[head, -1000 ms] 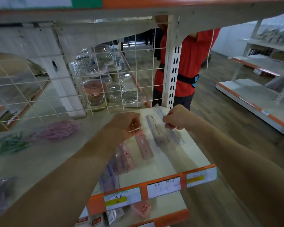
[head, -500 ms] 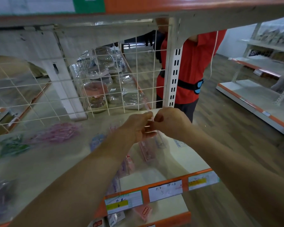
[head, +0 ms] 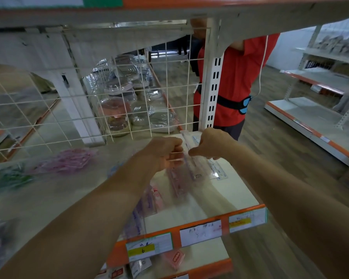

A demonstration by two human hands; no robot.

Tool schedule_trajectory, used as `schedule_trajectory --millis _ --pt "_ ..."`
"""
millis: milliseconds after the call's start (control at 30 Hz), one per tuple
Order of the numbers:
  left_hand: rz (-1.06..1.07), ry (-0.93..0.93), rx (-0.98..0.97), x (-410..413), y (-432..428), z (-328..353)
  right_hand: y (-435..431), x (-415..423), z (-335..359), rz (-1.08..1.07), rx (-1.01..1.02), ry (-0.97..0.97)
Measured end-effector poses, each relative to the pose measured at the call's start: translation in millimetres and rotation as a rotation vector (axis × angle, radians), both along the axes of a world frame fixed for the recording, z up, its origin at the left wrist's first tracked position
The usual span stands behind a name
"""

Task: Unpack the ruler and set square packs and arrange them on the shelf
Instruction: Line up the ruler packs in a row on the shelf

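Both hands are up over the shelf, close together. The left hand (head: 165, 154) has its fingers curled round one edge of a clear ruler pack (head: 207, 168). The right hand (head: 212, 143) pinches the other edge, with the thumb pointing in. It looks like they are pulling the wrap apart, so I think this pack is not out yet.

The ruler pack hangs just above the shelf (head: 234, 194), near its back right corner. A pink pack (head: 177, 184) shows below the left hand. It is too blurry to tell if it lies on the shelf or hangs from the hand. More packs (head: 149, 202) lie toward the front edge, one past the other. So some are put down, but they do not look neat, and tidying is likely still left.

Far to the left are a pink pile (head: 69, 160) and a green pile (head: 10, 178), too blurry to name. Price tags (head: 201, 230) sit on the orange front strip. A wire grid (head: 129, 97) stands behind the shelf, and a person (head: 238, 77) in a red shirt stands past it.
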State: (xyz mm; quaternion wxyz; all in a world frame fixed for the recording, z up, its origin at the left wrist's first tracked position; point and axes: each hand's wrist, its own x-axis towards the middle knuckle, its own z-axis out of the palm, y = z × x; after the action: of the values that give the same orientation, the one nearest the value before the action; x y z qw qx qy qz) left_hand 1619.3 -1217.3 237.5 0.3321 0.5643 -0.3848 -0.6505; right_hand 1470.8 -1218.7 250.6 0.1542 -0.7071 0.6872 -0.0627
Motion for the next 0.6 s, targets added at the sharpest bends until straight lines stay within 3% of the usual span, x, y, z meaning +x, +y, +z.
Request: schedule_trajectory --millis 233,600 --pt "0.068 -0.013 -0.005 32 2 -1 1 14 -6 0.028 0.075 0.067" --pt "0.122 -0.010 0.026 64 9 -2 -2 27 -11 0.034 -0.030 0.230"
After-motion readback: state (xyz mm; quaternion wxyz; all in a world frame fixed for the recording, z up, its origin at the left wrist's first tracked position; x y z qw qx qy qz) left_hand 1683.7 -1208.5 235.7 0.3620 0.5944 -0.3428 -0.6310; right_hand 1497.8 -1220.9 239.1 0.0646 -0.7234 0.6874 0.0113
